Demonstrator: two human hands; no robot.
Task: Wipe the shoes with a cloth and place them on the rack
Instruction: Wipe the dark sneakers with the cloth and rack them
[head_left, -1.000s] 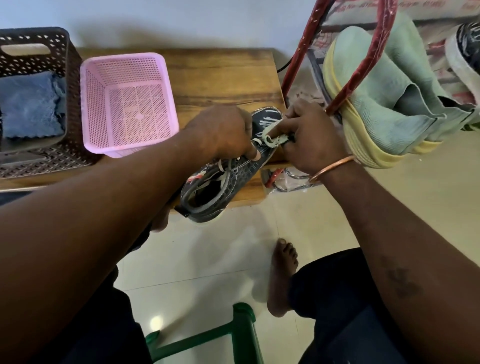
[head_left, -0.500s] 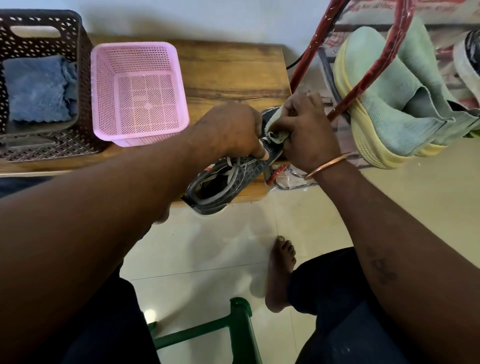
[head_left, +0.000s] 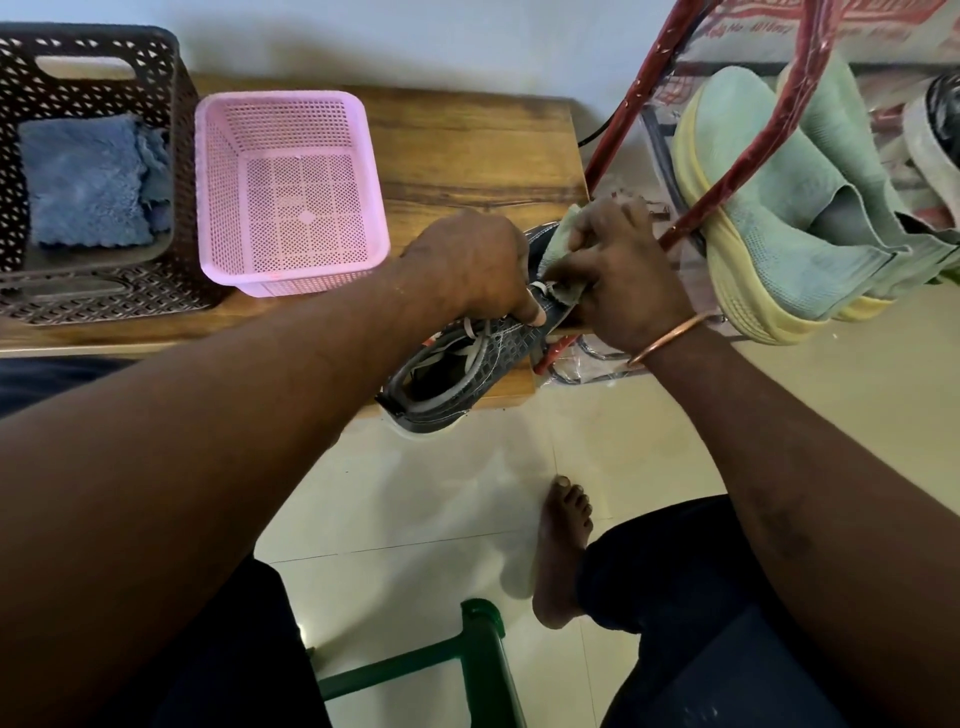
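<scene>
Dark shoe (head_left: 457, 364) is held in the air over the front edge of the bench (head_left: 467, 150), heel toward the person, toe pointing away. Left hand (head_left: 467, 265) is clamped on the upper at the lace area, fingers (head_left: 535, 314) closed over it. Right hand (head_left: 623, 275) is closed on a pale cloth (head_left: 558, 244), which is pressed against the toe end.

Handling, judged: shoe is probably light, since it is carried one-handed at midfoot. Mesh-like upper looks soft and will give under pressure; sole is likely the stiff part. Best hold is judged to be midfoot, or the heel collar, so the toe and sides are left free for wiping. Laces are loose and may snag. Cloth is limp, thin and easily bunched; it should be kept wadded under the fingers.

Rack (head_left: 737, 171), red-framed, is just right of the bench; green shoes (head_left: 779, 208) are already sat on it. Spare blue cloths (head_left: 83, 182) are lying in the dark basket (head_left: 171, 78); pink basket (head_left: 291, 192) is beside it.
</scene>
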